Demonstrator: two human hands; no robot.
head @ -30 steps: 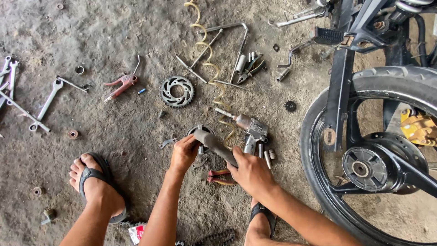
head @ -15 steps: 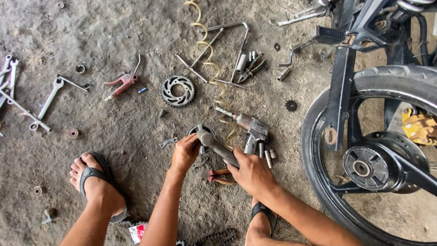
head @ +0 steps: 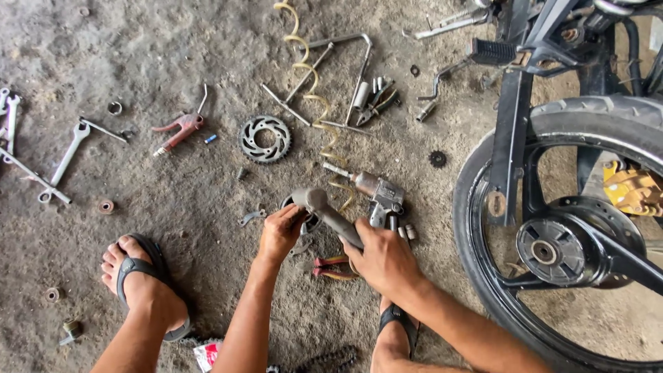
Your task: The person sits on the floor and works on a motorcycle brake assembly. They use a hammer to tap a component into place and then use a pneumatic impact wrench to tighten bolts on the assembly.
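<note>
My right hand (head: 384, 260) grips the handle of a grey angled air tool (head: 324, 210), whose head points left over a small dark part on the ground. My left hand (head: 280, 231) is at the tool's head, fingers closed around it and the part under it. Red-handled pliers (head: 333, 267) lie on the ground between my hands. A pneumatic impact wrench (head: 376, 190) with a coiled yellow hose (head: 311, 76) lies just beyond my right hand.
A sprocket (head: 264, 138), a red air blow gun (head: 178, 130), spanners (head: 68, 153), metal rods (head: 345, 69) and small washers lie scattered on the concrete. A motorcycle rear wheel (head: 552, 235) stands at right. My sandalled feet (head: 138, 283) rest on the ground below.
The air tool's head has shifted slightly left and down toward the ground, with both hands staying on it.
</note>
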